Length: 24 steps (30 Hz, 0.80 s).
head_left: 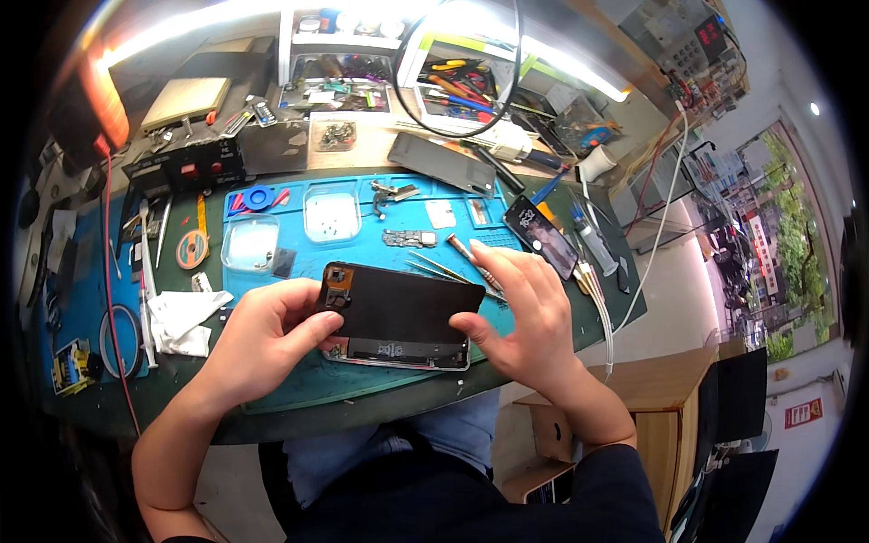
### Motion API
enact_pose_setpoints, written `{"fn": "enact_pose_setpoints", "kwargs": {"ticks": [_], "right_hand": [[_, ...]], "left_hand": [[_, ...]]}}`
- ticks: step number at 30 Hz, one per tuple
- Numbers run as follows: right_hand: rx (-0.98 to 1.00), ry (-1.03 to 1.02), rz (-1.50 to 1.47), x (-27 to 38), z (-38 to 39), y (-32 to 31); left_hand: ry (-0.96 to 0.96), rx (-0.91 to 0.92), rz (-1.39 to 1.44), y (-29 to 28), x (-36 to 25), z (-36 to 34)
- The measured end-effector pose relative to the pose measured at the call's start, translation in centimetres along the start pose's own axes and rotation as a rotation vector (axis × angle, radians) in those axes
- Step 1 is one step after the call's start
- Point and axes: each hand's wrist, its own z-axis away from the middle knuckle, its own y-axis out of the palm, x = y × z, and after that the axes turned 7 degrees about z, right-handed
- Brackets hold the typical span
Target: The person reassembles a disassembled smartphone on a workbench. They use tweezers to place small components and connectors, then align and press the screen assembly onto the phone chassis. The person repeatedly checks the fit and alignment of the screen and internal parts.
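A black phone screen panel (398,303), with a copper-coloured patch and small parts at its left end, is tilted over a phone housing (398,351) in front of me. My left hand (272,330) grips the panel's left end, thumb on its face and fingers partly hidden behind. At the right end my right hand (525,312) has its thumb against the panel's edge, the other fingers stretched out and apart. Beyond the panel lie tweezers (434,269), a screwdriver (463,249) and a small circuit board (409,238) on the blue mat (362,256).
Two clear plastic boxes (332,214) (251,242) stand behind the panel. A lit phone (541,237) lies to the right, near a syringe (594,246) and white cables (605,317). White tissue (184,321) and a tape roll (192,249) lie left. Another dark phone panel (441,164) rests farther back.
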Motion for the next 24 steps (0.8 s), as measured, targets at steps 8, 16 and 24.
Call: {"fn": "enact_pose_setpoints", "kwargs": {"ticks": [8, 16, 24], "right_hand": [[0.061, 0.237, -0.179, -2.1, 4.0, -0.6], [-0.047, 0.212, -0.053, -2.9, 3.1, -0.4], [0.031, 0.551, 0.577, -9.3, 8.8, -1.0]], "left_hand": [[-0.076, 0.075, 0.086, -0.1, 0.1, 0.2], [-0.063, 0.125, 0.124, -0.5, 0.0, 0.1], [-0.027, 0.055, 0.136, -0.3, 0.0, -0.1]]}}
